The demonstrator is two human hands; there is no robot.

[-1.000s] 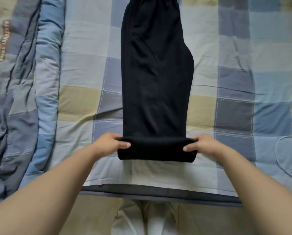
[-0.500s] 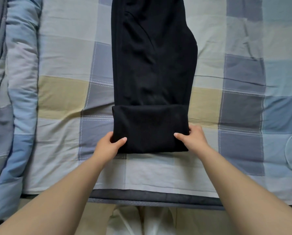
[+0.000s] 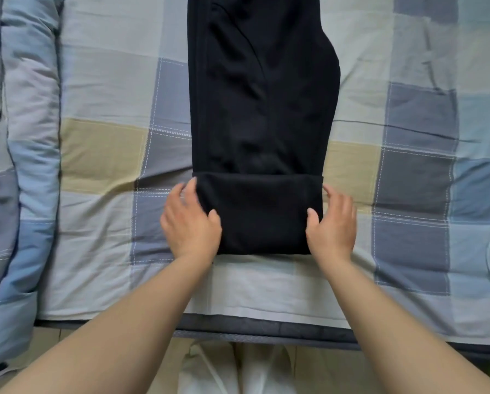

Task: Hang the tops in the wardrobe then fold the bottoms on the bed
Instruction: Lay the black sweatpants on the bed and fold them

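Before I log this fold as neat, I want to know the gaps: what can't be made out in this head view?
- Black trousers: the waistband end is cut off by the top edge.
- Folded layers beneath the near flap: hidden by the flap itself.
- Left hand and right hand: motion blur hides fingertip contact and grip.
- Quilt: cut off by the left edge.

A single head-worn view looks steeply down and forward from above the bed's (image 3: 101, 280) near edge. It sits close: both forearms enter from the bottom corners, and black trousers (image 3: 261, 109) run from the centre out past the far edge. No second view shares the scene.
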